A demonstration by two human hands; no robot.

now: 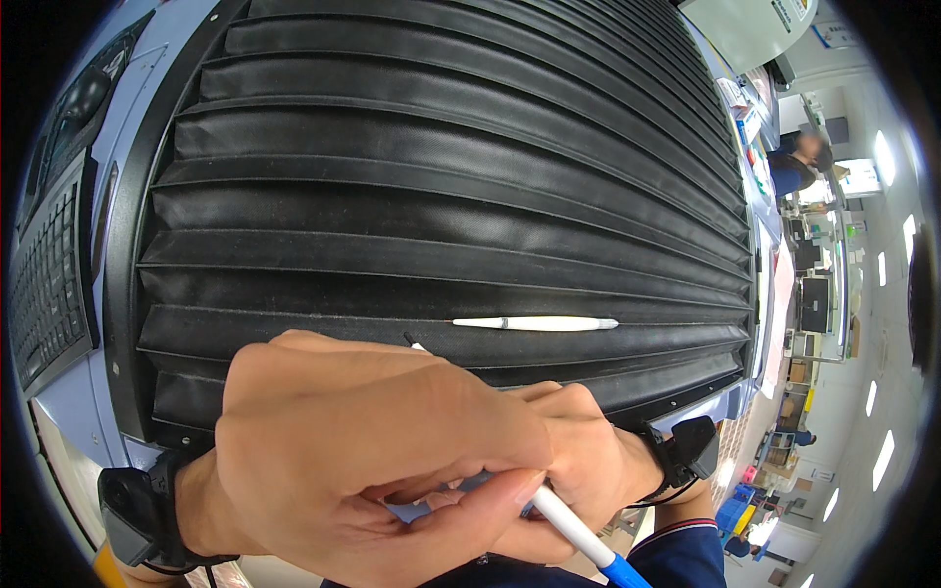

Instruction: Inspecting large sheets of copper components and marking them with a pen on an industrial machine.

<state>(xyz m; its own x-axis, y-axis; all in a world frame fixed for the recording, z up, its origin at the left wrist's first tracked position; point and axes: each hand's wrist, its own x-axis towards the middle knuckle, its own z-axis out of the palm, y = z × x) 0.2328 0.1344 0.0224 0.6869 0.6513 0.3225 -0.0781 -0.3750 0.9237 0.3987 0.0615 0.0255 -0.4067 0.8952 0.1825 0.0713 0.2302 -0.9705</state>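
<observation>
Presently, left hand (382, 431) pinches a blue-ended white pen (573, 526), slanting down to the right. Right hand (588, 441) is curled behind it; grip hidden, cannot tell. Beyond both, nearer the right hand, a slim white stick (549, 323) lies crosswise, long axis left-right, along the folds of a black pleated cover (441, 206).

A head-worn fisheye looks down, close above left hand (382, 416) and right hand (588, 446) — pleated cover (441, 211) beyond, room (887, 333) bending along the right rim.
</observation>
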